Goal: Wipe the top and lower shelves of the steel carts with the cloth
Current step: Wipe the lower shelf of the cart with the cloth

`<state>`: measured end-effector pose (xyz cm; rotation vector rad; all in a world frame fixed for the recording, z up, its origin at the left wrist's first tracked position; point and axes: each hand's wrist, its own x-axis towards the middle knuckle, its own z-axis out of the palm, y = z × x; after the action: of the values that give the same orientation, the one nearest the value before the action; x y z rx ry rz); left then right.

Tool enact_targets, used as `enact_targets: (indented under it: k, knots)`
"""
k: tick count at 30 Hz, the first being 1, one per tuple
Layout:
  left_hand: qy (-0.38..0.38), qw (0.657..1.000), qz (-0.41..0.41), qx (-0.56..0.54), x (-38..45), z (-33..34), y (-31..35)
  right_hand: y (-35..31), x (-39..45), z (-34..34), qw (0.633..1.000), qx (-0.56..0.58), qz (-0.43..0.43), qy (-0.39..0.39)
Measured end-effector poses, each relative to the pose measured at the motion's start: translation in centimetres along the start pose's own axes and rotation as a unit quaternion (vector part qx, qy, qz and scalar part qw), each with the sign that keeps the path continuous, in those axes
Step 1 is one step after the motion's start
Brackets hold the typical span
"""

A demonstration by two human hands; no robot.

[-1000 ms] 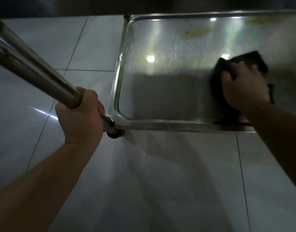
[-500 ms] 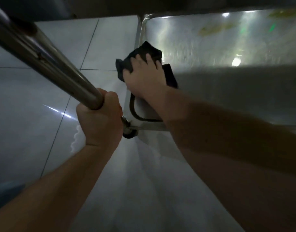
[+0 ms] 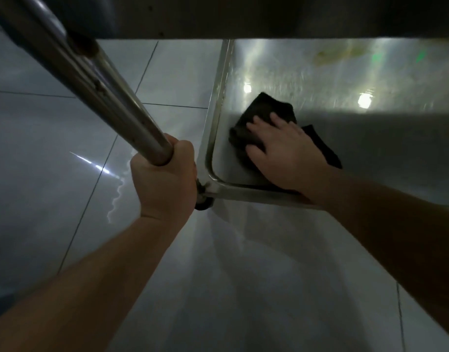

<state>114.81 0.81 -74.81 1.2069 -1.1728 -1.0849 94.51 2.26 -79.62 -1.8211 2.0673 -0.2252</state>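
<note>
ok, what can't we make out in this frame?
All head view:
- Top shelf surface: only its dark underside shows.
- Lower shelf: right end cut off by the frame edge.
- Cloth: middle hidden under the right hand.
- Caster: mostly behind the left hand, which holds the post.

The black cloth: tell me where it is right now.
In the head view, the black cloth lies flat on the lower shelf, near its front-left corner, pressed under the right hand.
</note>
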Motion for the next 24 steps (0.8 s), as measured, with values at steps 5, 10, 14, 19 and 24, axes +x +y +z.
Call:
enact_targets:
  k: [5,10,14,19,24]
  knots:
    - [0.003,1.000,0.004,0.008,0.0,0.0,0.0,-7.1,5.3,1.6,0.999,0.042,0.004,0.012]
    - [-0.011,0.999,0.007,0.040,0.2,-0.6,0.0,-8.0,0.5,3.4,0.995,0.015,-0.097,-0.029]
    - [0.015,0.999,0.002,0.037,-0.2,-0.3,0.0,-6.2,-2.0,3.1,0.992,0.045,-0.114,-0.040]
    - [0.047,0.995,-0.031,0.085,-1.0,-0.2,1.0,-1.4,-5.0,1.7,0.993,0.029,-0.113,-0.016]
    - [0.066,0.966,-0.107,0.225,-1.8,-1.0,1.3,4.8,-8.2,-0.5,0.996,0.023,-0.078,-0.038]
